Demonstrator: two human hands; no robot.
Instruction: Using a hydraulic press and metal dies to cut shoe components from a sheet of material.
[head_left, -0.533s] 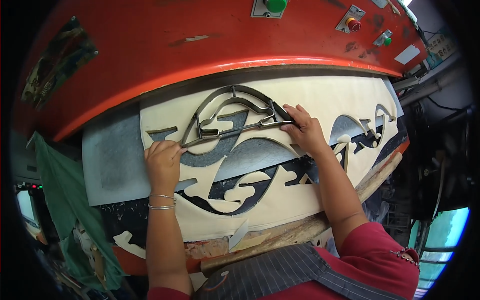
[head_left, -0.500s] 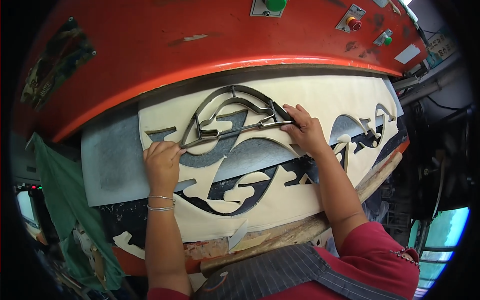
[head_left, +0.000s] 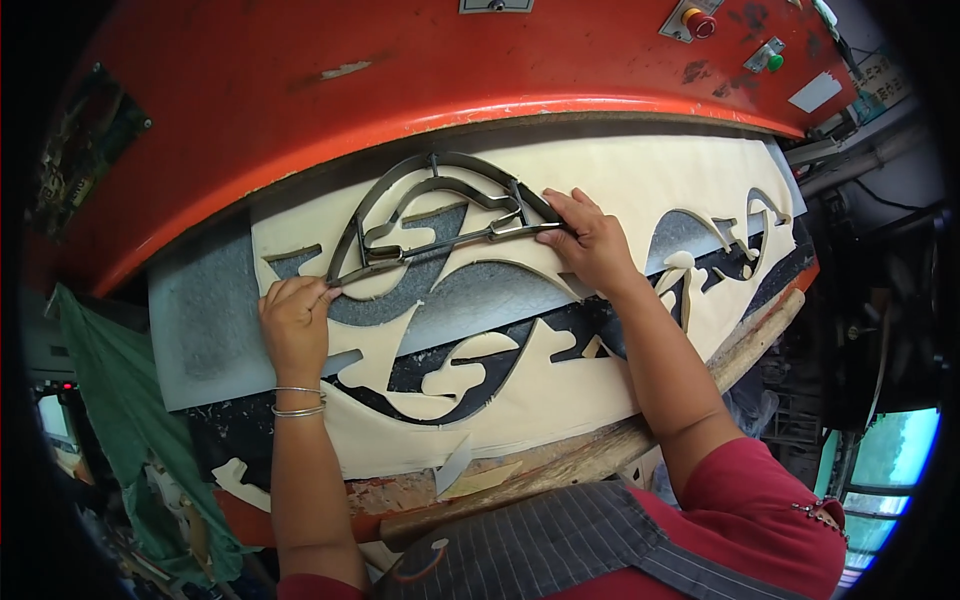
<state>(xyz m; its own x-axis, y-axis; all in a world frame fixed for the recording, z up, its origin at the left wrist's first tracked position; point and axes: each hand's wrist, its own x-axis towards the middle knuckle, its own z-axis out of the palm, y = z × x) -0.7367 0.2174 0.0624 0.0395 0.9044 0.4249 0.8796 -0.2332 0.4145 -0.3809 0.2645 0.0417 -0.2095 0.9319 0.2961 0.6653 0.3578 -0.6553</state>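
An arch-shaped metal cutting die (head_left: 455, 243), with a curved outer band, an inner band and a straight bar, rests on a cream sheet (head_left: 690, 165). My left hand (head_left: 297, 325) pinches the die's lower left tip between thumb and fingers. At its right end, my right hand (head_left: 595, 245) grips the corner, with the thumb below and the fingers over the band. Under and beside the die, the sheet has cut-out openings, and the grey plate (head_left: 205, 320) shows through them. Part of the die's right corner is hidden by my right fingers.
A red machine body (head_left: 300, 100) spans the far side, with a red knob (head_left: 699, 23) and a green button (head_left: 774, 62). Along the near edge runs a worn wooden pole (head_left: 600, 455). Green cloth (head_left: 110, 380) hangs at left. A cream scrap (head_left: 240, 485) lies near my left forearm.
The whole view has shifted a little, so everything appears slightly farther left and up. Both hands still hold the die, with no clear movement of it over the sheet.
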